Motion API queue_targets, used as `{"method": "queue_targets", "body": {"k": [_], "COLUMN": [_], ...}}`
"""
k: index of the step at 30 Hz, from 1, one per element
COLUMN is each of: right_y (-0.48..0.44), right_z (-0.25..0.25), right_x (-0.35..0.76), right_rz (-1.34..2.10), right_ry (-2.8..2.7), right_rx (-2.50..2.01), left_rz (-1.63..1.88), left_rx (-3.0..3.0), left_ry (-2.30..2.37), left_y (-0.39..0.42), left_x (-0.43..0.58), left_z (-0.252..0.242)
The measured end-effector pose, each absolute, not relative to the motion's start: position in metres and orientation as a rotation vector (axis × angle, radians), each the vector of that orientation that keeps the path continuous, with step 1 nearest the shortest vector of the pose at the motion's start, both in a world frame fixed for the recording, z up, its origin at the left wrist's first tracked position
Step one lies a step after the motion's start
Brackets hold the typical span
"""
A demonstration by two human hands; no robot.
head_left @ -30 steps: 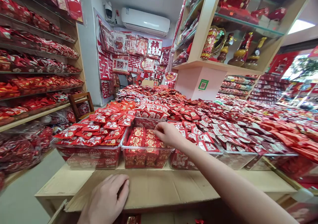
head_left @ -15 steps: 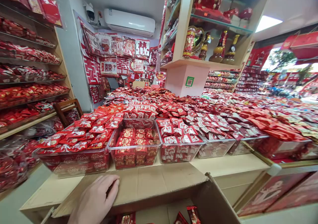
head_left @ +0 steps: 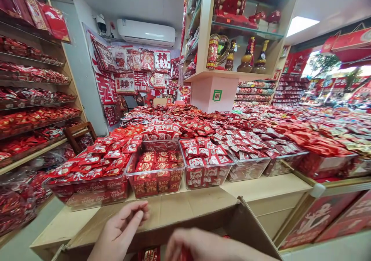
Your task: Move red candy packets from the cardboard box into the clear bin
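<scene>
An open cardboard carton [head_left: 162, 211] lies below me, its far flap resting against the counter front. My left hand [head_left: 121, 230] is over that flap, fingers curled in and thumb against them; nothing shows between them. Low over the carton's inside is my right hand [head_left: 203, 245], smeared by motion and cut off by the lower edge. Some red shows under its palm, but I cannot tell whether it is held. A red packet with gold print [head_left: 151, 254] lies in the carton between the two hands.
Clear plastic bins of red packets line the counter [head_left: 261, 187]: one heaped bin [head_left: 98, 193], one lower-filled [head_left: 158, 176], one with white-printed packets [head_left: 207, 172]. Behind them spread more packets. A glass-shelved cabinet [head_left: 199, 52] stands above; shelves [head_left: 34, 102] and a wooden chair [head_left: 79, 133] are left.
My right hand has come into view from the lower right, over the carton. My left hand has lifted and shifted slightly right, its fingers more curled. The view has shifted slightly.
</scene>
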State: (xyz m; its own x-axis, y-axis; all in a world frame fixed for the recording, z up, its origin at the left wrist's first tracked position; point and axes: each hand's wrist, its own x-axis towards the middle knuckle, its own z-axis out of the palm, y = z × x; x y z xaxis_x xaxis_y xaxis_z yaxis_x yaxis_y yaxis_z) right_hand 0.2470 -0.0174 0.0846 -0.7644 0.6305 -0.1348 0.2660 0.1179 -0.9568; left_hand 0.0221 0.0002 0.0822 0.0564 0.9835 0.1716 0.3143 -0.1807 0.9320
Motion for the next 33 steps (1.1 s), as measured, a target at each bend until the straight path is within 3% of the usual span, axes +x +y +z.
{"method": "queue_targets", "body": {"k": [4, 15, 17, 21, 23, 30, 33], "right_y": [-0.009, -0.007, -0.007, -0.013, -0.018, -0.019, -0.015], "right_z": [0.106, 0.089, 0.092, 0.102, 0.102, 0.085, 0.079], "right_x": [0.244, 0.235, 0.238, 0.246, 0.247, 0.237, 0.238], "right_rz": [1.845, 1.787, 1.641, 0.921, 0.804, 1.617, 1.686], "right_ry": [-1.388, -1.151, -1.309, -1.919, -1.951, -1.287, -1.232], "right_rx": [-0.561, -0.89, -0.864, -0.531, -0.496, -0.858, -0.921], "left_rz": [0.997, 0.995, 1.057, 1.168, 1.194, 1.245, 1.281], "left_rx": [1.112, 0.888, 0.806, 0.708, 0.866, 1.111, 1.061], "left_ry": [0.996, 1.111, 1.077, 0.955, 1.004, 0.988, 0.996], "left_y": [-0.023, -0.025, -0.028, -0.033, -0.033, -0.029, -0.027], "left_x": [0.063, 0.083, 0.087, 0.088, 0.084, 0.076, 0.077], "left_z": [0.095, 0.087, 0.088, 0.092, 0.09, 0.081, 0.078]}}
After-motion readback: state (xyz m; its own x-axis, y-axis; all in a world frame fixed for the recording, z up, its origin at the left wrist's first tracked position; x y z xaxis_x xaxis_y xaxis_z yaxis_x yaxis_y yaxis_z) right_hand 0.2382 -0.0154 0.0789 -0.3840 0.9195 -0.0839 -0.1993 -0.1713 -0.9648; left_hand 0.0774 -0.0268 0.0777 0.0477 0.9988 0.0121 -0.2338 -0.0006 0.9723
